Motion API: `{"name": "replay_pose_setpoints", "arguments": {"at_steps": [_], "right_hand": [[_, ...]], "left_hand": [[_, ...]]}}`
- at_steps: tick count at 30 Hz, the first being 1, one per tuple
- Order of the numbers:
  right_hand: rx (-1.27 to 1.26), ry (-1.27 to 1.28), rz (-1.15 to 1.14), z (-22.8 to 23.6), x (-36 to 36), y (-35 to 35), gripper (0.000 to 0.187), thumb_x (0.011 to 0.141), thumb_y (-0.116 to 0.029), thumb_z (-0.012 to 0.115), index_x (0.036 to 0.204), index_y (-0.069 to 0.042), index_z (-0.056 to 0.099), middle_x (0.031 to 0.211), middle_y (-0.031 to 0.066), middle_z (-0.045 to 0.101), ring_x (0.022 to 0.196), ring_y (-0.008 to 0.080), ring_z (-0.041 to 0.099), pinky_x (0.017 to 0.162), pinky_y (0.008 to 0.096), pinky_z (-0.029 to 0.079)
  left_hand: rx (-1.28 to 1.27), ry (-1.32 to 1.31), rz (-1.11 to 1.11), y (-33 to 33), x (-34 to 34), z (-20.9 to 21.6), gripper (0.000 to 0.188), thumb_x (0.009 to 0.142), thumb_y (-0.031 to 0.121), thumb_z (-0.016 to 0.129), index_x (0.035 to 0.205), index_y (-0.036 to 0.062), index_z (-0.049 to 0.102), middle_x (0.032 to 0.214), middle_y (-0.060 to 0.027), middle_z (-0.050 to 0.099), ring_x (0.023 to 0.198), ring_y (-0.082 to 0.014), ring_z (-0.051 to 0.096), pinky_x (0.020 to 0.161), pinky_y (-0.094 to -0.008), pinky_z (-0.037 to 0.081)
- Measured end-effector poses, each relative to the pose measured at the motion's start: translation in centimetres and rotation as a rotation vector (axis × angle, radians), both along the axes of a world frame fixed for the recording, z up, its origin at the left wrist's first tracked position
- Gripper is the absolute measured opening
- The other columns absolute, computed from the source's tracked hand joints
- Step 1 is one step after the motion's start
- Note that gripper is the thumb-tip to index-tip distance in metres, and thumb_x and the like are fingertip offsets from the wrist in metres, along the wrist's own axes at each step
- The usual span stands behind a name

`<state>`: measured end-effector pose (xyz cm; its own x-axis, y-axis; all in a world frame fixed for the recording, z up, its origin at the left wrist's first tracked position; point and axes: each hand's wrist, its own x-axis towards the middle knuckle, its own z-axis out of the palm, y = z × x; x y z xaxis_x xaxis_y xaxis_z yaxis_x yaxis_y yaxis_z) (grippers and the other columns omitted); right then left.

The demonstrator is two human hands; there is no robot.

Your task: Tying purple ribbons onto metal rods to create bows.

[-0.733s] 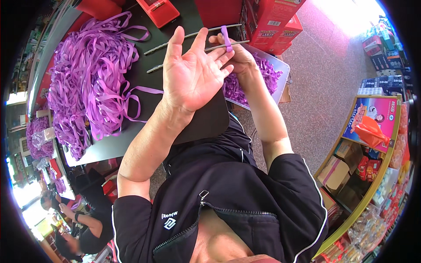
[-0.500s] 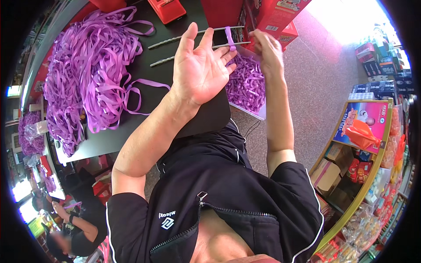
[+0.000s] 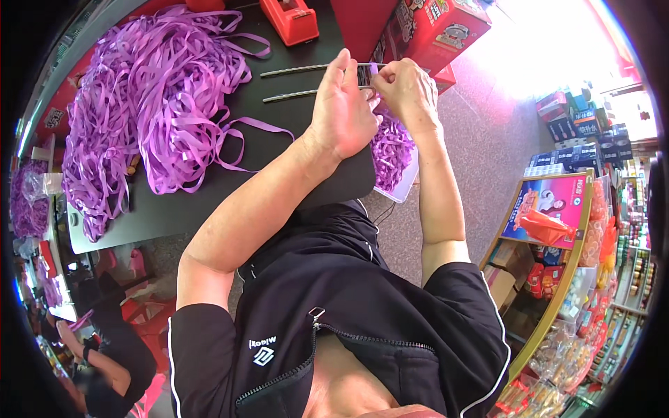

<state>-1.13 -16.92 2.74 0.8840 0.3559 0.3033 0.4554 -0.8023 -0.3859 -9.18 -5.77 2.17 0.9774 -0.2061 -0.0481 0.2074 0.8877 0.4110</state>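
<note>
Two thin spiral metal rods, the upper rod [image 3: 296,70] and the lower rod [image 3: 293,95], lie side by side and reach past the table's right edge. A purple ribbon [image 3: 374,69] crosses them near their right ends. Pinched fingers of my right hand [image 3: 411,101] meet at this ribbon. My left hand [image 3: 345,118] is beside the rods, its upper fingers outstretched and its lower ones partly bent near my right fingertips. Below my hands, short purple ribbon pieces [image 3: 390,150] fill a pale bin [image 3: 406,184].
A large heap of purple ribbon [image 3: 174,104] covers the left of the dark table [image 3: 279,150], one strand trailing toward my left forearm. A red tape dispenser [image 3: 291,21] stands at the back, red boxes [image 3: 446,31] beyond my right hand. A display shelf [image 3: 540,279] is at right; another person [image 3: 118,348] sits lower left.
My right hand has come left and down onto the ribbon at the rods. My left hand has turned more edge-on. The whole view has shifted slightly.
</note>
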Motion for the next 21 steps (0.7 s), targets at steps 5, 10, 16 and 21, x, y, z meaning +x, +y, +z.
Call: {"name": "replay_pose_setpoints", "arguments": {"at_steps": [5,10,16,21], "right_hand": [[0.051,0.233,-0.023,-0.2,1.1,-0.8,0.019,0.072,-0.025,0.063,0.076,-0.008,0.07,0.075,0.0135,0.066,0.075,0.0301,0.064,0.07,0.0375,0.049],[0.105,0.366,0.009,-0.6,2.0,-1.7,0.023,0.077,-0.029,0.061,0.08,-0.008,0.07,0.072,0.0143,0.065,0.073,0.0302,0.065,0.071,0.0371,0.049],[0.587,0.696,0.136,-2.2,3.5,-2.3,0.038,0.082,-0.035,0.061,0.093,0.001,0.069,0.094,0.0105,0.067,0.084,0.0178,0.061,0.077,0.0321,0.046],[0.725,1.036,0.159,-4.5,5.4,-2.7,0.024,0.075,-0.025,0.071,0.089,-0.005,0.069,0.079,0.0039,0.064,0.068,0.0098,0.056,0.06,0.0249,0.043]], "left_hand": [[-0.003,-0.016,-0.001,0.2,0.1,0.0,0.091,0.082,0.065,0.041,0.144,0.0239,-0.011,0.145,-0.0275,-0.018,0.138,-0.0328,-0.016,0.106,-0.0496,-0.013],[0.013,0.011,0.023,0.1,0.1,-0.1,0.092,0.081,0.065,0.042,0.144,0.0244,-0.01,0.145,-0.028,-0.015,0.138,-0.033,-0.012,0.107,-0.0495,-0.012],[-0.003,-0.023,0.014,0.1,0.2,0.0,0.093,0.081,0.063,0.045,0.144,0.0245,-0.011,0.146,-0.0273,-0.011,0.138,-0.0326,-0.005,0.108,-0.0487,-0.009],[0.053,0.055,0.025,0.2,0.1,1.0,0.094,0.083,0.054,0.051,0.145,0.0204,-0.01,0.146,-0.0278,-0.003,0.137,-0.0338,0.007,0.109,-0.0509,0.003]]}}
